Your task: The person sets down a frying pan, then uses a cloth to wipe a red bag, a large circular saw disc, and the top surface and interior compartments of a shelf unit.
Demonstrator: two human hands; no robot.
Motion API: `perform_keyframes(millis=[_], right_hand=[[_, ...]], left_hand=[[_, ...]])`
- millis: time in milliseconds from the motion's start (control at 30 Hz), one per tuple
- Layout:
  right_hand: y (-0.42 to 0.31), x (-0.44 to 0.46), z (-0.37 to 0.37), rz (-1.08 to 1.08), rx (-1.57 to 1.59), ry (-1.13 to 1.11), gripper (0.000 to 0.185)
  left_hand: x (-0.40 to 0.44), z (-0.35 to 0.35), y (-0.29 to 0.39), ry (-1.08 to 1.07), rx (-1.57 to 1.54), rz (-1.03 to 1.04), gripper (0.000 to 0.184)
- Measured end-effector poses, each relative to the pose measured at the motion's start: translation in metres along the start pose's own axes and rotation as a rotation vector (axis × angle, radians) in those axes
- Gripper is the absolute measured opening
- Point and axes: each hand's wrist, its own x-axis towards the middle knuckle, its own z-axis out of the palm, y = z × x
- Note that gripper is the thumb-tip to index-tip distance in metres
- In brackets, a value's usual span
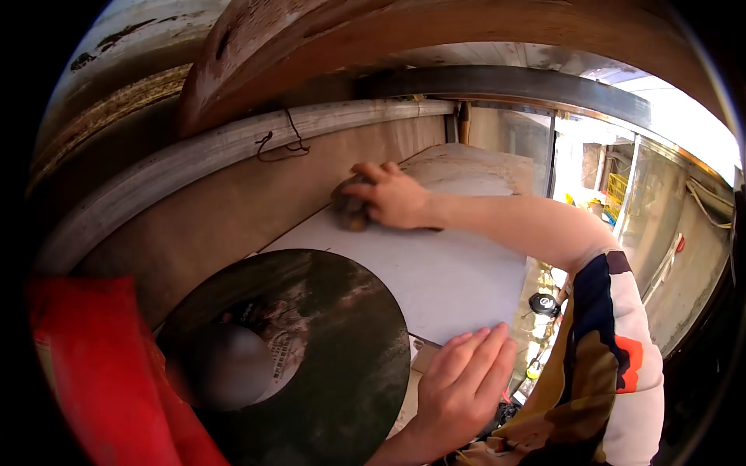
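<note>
My right hand (pixel 392 194) reaches in from the right over a white board (pixel 443 272). Its fingers are curled round a dark brownish lump (pixel 351 210), pressed at the board's back left edge; blur hides whether this is a rag or a scrubber. Low in the view, my left hand (pixel 466 380) is open, its fingers stretched out and lying together at the board's near right edge. A large dark round disc (pixel 342 349) with a pale printed label covers the board's near left part.
Red cloth (pixel 101 365) hangs at the left. A wooden beam (pixel 435 39) crosses overhead, close to the view. Behind the board runs a pale rail (pixel 186 155) with a dark wire (pixel 284 147) on it. Glass panes (pixel 660 202) stand at the right, above a round black thing (pixel 544 304).
</note>
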Motion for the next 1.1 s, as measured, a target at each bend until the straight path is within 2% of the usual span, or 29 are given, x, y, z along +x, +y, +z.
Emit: perform_keyframes(millis=[33,167,233,300,467,567,667,733,833,933,1000,1067,1100], right_hand=[[-0.012,0.004,0.009,-0.104,0.048,0.019,0.063],[-0.015,0.024,0.031,-0.219,0.248,0.072,0.055],[0.009,0.041,0.034,-0.25,0.196,-0.131,0.049],[0.039,0.049,0.047,-0.176,0.201,-0.114,0.046],[0.113,0.047,0.059,0.142,0.075,-0.243,0.046],[0.14,0.03,0.054,0.324,-0.043,-0.29,0.048],[0.183,0.018,0.058,0.389,-0.08,-0.297,0.046],[0.185,0.013,0.044,0.537,-0.212,-0.436,0.046],[0.153,0.019,0.03,0.489,-0.133,-0.31,0.047],[0.085,0.029,0.017,0.254,-0.062,-0.145,0.05],[0.043,0.04,0.022,0.138,-0.016,-0.119,0.05],[0.02,0.05,0.034,-0.099,0.055,-0.143,0.041],[0.019,0.057,0.039,-0.104,0.068,-0.168,0.041]], left_hand=[[0.0,0.0,0.001,0.011,-0.002,0.001,0.023],[0.0,-0.001,-0.001,-0.008,-0.006,0.001,0.021],[-0.001,0.0,-0.001,-0.002,0.001,0.011,0.02],[-0.001,-0.002,-0.001,0.001,-0.023,-0.009,0.019],[0.002,0.0,-0.002,0.023,-0.021,-0.018,0.018],[0.003,-0.003,0.0,0.016,-0.073,-0.045,0.024],[0.002,-0.001,0.0,0.032,-0.074,-0.046,0.026],[0.002,0.0,-0.002,0.027,-0.044,-0.006,0.026],[0.002,0.0,-0.002,0.023,-0.05,-0.003,0.026],[0.002,0.001,0.0,0.026,-0.045,-0.014,0.025],[0.002,0.001,0.001,0.029,-0.044,-0.023,0.025],[0.0,0.001,0.001,0.035,-0.045,-0.035,0.025],[0.0,0.001,0.001,0.042,-0.036,-0.02,0.025]])
